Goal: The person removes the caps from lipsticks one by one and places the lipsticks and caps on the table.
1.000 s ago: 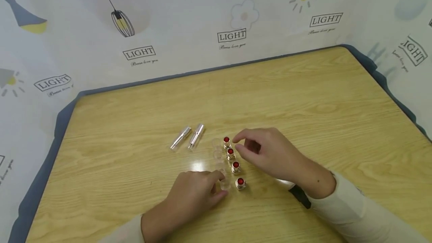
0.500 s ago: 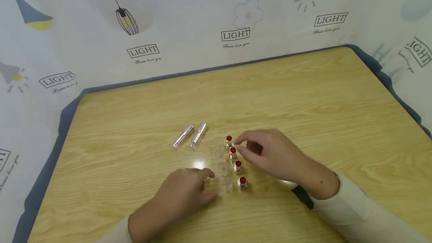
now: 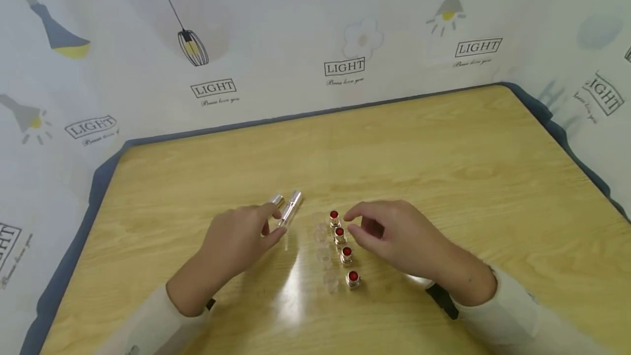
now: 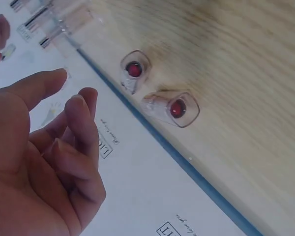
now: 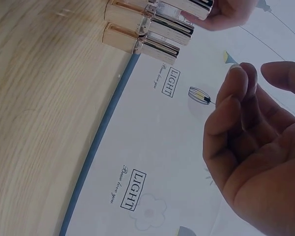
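Clear caps (image 3: 324, 253): a faint column just left of the red row, hard to count; about four, the outlines nearly lost in glare on the table (image 3: 443, 179).

Open lipsticks (image 3: 343, 249): four, upright, red tips up, in a near-to-far row at table centre. Nearest one (image 3: 353, 279) stands clear of both hands. The right hand (image 3: 394, 234) lies just right of the row, fingers loosely curled, thumb and forefinger close to the far two but gripping nothing; touch not certain.

Capped silver lipsticks (image 3: 291, 207): two, lying side by side, left of and beyond the row. The left one is largely hidden behind the left hand (image 3: 236, 242), only its far end showing. Left hand relaxed, fingers extended, fingertips at the tubes; contact cannot be told from the head view. Left wrist view shows its fingers holding nothing.

Both sleeves cut off at the near frame edge.
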Available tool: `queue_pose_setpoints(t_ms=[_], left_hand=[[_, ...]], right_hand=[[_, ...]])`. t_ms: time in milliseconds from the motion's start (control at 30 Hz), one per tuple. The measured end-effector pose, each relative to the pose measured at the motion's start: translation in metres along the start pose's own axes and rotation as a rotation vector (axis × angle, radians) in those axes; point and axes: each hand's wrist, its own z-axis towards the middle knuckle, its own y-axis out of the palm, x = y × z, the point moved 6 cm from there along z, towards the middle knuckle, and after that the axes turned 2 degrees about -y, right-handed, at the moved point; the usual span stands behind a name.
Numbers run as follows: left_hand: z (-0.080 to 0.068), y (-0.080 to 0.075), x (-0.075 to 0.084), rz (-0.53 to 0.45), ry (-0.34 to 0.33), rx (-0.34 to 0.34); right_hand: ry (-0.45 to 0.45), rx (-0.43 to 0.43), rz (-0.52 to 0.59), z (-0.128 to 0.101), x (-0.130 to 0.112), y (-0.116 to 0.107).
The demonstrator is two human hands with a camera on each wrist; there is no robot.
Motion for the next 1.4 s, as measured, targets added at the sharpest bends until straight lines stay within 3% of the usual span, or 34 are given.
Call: queue_pose_setpoints(t_ms=[100, 400, 867, 1100, 1300, 1400], left_hand=[[0.008, 0.004, -0.004, 0.014, -0.008, -0.022], [0.021, 0.025, -0.012, 0.191, -0.051, -0.087], [0.025, 0.039, -0.006, 0.224, -0.049, -0.105], [0.025, 0.029, -0.005, 0.23, 0.007, 0.005], [0.023, 0.017, -0.009, 0.203, -0.001, 0.043], [0.02, 0.008, -0.009, 0.221, 0.023, 0.109]], right_hand=[[-0.006, -0.005, -0.008, -0.001, -0.001, 0.004], [0.003, -0.028, -0.012, -0.004, -0.003, 0.013], [0.003, -0.033, -0.037, -0.006, -0.005, 0.014], [0.0, -0.028, -0.055, -0.006, -0.003, 0.01], [-0.014, -0.019, -0.065, -0.003, -0.002, 0.006], [-0.036, 0.004, -0.069, -0.002, -0.003, 0.004]])
